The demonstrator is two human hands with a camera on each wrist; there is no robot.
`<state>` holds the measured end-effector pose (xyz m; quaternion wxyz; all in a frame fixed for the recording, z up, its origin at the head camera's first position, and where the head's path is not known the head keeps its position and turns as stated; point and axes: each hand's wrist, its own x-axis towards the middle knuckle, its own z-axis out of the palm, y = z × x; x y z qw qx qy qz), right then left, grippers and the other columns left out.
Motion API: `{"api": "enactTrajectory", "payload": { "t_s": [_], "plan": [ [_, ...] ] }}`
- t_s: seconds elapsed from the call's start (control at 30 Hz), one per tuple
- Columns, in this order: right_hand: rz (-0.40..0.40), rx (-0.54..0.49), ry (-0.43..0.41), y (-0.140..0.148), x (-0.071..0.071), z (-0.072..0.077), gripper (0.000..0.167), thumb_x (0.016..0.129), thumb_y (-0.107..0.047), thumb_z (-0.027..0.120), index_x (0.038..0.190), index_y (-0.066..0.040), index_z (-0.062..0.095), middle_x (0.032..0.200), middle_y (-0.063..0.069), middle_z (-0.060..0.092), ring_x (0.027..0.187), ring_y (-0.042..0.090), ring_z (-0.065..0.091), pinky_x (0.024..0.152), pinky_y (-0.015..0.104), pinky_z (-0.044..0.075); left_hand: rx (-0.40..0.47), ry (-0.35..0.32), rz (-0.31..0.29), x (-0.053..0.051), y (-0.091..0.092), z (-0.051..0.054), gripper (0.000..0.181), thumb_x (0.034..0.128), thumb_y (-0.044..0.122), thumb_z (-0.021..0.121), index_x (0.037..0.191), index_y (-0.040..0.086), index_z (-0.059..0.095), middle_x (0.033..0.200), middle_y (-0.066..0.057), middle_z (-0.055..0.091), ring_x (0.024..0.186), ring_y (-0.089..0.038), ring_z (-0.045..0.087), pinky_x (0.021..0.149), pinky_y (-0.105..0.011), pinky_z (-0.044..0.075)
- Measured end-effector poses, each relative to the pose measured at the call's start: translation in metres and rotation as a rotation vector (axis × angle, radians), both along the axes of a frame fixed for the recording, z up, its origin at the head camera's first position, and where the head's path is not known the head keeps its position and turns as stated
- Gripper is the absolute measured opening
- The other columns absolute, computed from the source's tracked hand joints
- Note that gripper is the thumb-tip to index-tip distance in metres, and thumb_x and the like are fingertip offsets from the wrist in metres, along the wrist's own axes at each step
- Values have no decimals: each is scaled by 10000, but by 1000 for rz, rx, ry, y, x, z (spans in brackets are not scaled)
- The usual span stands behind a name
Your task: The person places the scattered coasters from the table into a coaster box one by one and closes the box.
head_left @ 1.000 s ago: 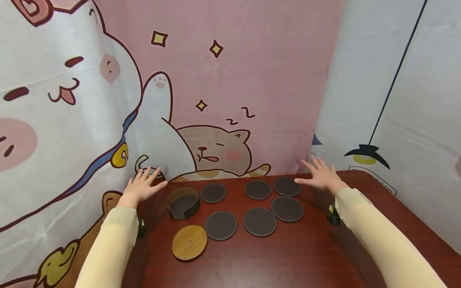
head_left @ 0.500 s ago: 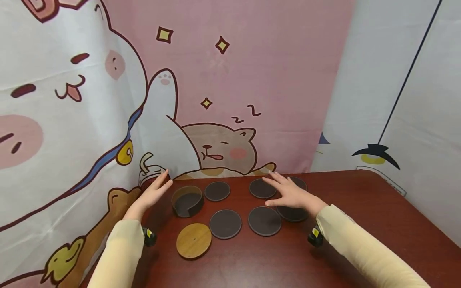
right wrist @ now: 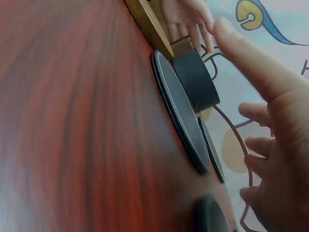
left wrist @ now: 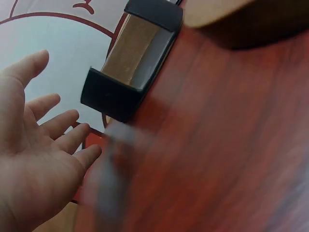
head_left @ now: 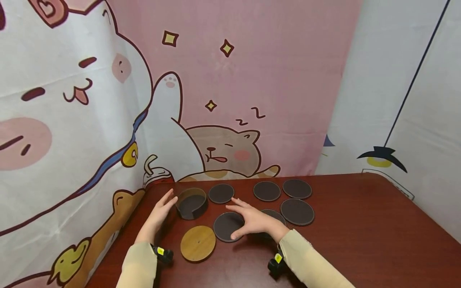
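My left hand (head_left: 158, 216) hovers just left of a black round coaster holder (head_left: 201, 209), fingers extended and nothing in the grasp. In the left wrist view the holder's cut-out side (left wrist: 108, 94) shows its brown inner wall, apart from the fingertips. My right hand (head_left: 253, 222) is held with spread fingers above a dark round coaster (head_left: 224, 230), partly covering it and another coaster (head_left: 275, 215) behind the wrist. No contact with either shows. A round wooden disc (head_left: 198, 243) with a small centre mark lies in front of the holder, between the two hands.
More dark coasters lie flat on the reddish-brown table (head_left: 345, 224): one (head_left: 221, 193) beside the holder, others (head_left: 266, 191) toward the back right. A printed cloth (head_left: 288, 80) with cartoon cats hangs along the table's back and left edges.
My right hand has swept left from the far-right coasters to above the middle ones. My left hand has come slightly right and lower, closer to the holder. The view has shifted slightly.
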<state>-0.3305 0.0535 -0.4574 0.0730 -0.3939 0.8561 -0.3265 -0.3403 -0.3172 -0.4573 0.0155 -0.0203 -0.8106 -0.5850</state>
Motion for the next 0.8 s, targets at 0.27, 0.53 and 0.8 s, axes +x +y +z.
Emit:
{"api": "enactTrajectory", "payload": {
  "t_s": [0.27, 0.53, 0.8],
  "plan": [
    [-9, 10, -70, -16, 1, -12, 971, 707, -515, 810, 1503, -157, 384, 1592, 140, 178, 1443, 332, 184, 1053, 579, 300, 110, -13, 42, 3, 14, -15, 624, 1016, 229, 483, 1539, 26, 210, 1578, -218, 169, 1451, -351, 117, 1144, -510, 113],
    [-7, 47, -84, -18, 6, -21, 931, 711, -455, 829, 1487, -151, 413, 1575, 177, 203, 1436, 394, 165, 1074, 623, 217, 147, -16, 76, 5, 20, -21, 613, 999, 166, 477, 1532, 8, 218, 1587, -220, 121, 1449, -372, 88, 1139, -519, 126],
    [-41, 60, -43, -18, 6, -25, 880, 715, -432, 832, 1459, -146, 458, 1566, 165, 238, 1439, 363, 186, 1107, 578, 185, 144, -1, 66, 6, 19, -23, 646, 941, 34, 458, 1535, 9, 205, 1582, -234, 118, 1445, -362, 89, 1135, -510, 131]
  ]
}}
